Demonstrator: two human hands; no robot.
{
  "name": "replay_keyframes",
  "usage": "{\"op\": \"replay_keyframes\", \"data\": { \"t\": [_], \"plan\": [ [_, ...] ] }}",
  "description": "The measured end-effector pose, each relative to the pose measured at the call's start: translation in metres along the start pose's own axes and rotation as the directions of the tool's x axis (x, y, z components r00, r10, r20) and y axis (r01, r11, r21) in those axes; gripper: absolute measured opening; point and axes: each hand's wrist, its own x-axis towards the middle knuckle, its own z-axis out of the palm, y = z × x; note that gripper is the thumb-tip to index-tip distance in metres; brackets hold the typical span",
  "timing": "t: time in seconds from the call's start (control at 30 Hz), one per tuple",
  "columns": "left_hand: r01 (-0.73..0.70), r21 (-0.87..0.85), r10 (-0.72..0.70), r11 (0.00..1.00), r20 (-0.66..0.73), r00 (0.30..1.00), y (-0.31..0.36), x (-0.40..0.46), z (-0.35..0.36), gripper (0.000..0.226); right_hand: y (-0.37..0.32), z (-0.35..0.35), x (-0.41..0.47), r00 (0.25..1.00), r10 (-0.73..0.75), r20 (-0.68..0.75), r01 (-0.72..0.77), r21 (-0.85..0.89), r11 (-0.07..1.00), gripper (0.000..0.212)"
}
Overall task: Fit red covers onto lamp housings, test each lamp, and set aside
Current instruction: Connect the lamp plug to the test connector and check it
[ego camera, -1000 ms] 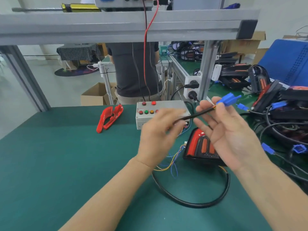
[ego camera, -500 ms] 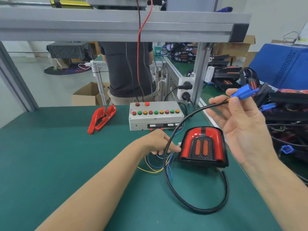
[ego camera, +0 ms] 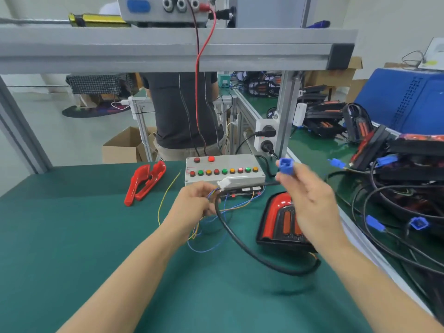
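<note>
A lamp (ego camera: 280, 221) with its red cover fitted lies on the green mat, partly hidden behind my right hand. Its black cable (ego camera: 242, 248) loops across the mat and rises to a blue connector (ego camera: 286, 166), which my right hand (ego camera: 310, 203) pinches in front of the grey test box (ego camera: 225, 170). My left hand (ego camera: 194, 204) holds a white connector (ego camera: 225, 182) with thin coloured wires that run from the box. The two connectors are a short way apart. Two loose red covers (ego camera: 145, 182) lie on the mat to the left.
A pile of black lamp housings (ego camera: 406, 169) with cables and blue plugs fills the table's right side. An aluminium frame beam (ego camera: 168, 48) crosses overhead. A person in a dark shirt (ego camera: 180, 109) stands behind the bench. A power socket (ego camera: 266, 138) sits on the frame post.
My left hand picked the white wired connector up off the mat and raised it. My right hand brought the blue connector leftward and down toward it.
</note>
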Motion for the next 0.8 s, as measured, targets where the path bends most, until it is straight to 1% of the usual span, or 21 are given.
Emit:
{"op": "replay_keyframes", "data": {
  "t": [0.07,0.1,0.17,0.2,0.27,0.33,0.47,0.6,0.7,0.8],
  "plan": [
    [-0.027,0.000,0.027,1.000,-0.103,0.994,-0.004,0.000,-0.005,0.039,0.009,0.010,-0.001,0.994,0.032,0.106,-0.021,-0.099,0.995,0.029],
    [-0.041,-0.028,0.037,0.999,-0.134,0.990,-0.005,-0.001,-0.008,0.032,0.012,0.014,0.000,0.988,0.049,0.147,-0.029,-0.135,0.990,0.032],
    [-0.114,-0.072,0.104,0.991,-0.133,0.986,-0.003,-0.003,-0.013,0.011,0.014,0.018,0.002,0.976,0.066,0.208,-0.028,-0.181,0.983,0.035],
    [-0.169,-0.055,0.162,0.984,-0.112,0.980,-0.001,-0.005,-0.014,0.010,0.015,0.020,0.003,0.968,0.075,0.239,-0.027,-0.198,0.980,0.035],
    [-0.268,-0.029,0.266,0.963,-0.065,0.962,0.001,-0.008,-0.013,0.020,0.015,0.025,0.007,0.949,0.097,0.300,-0.023,-0.240,0.970,0.033],
    [-0.315,-0.042,0.314,0.948,-0.037,0.949,0.004,-0.009,-0.011,0.026,0.014,0.029,0.011,0.935,0.109,0.336,-0.019,-0.260,0.965,0.033],
    [-0.297,-0.097,0.294,0.950,-0.044,0.955,0.004,-0.006,-0.013,0.016,0.007,0.031,0.016,0.892,0.171,0.419,-0.072,-0.241,0.968,0.030],
    [-0.291,-0.105,0.287,0.951,-0.049,0.957,0.002,-0.005,-0.017,0.023,0.002,0.030,0.019,0.853,0.223,0.472,-0.143,-0.199,0.969,0.021],
    [-0.286,-0.112,0.277,0.952,-0.091,0.957,0.002,-0.003,-0.022,0.022,0.000,0.030,0.019,0.848,0.247,0.468,-0.196,-0.155,0.968,0.024],
    [-0.278,-0.093,0.274,0.956,-0.054,0.960,0.002,-0.003,-0.021,0.025,-0.002,0.033,0.018,0.861,0.222,0.458,-0.175,-0.143,0.974,0.028]
  ]
}}
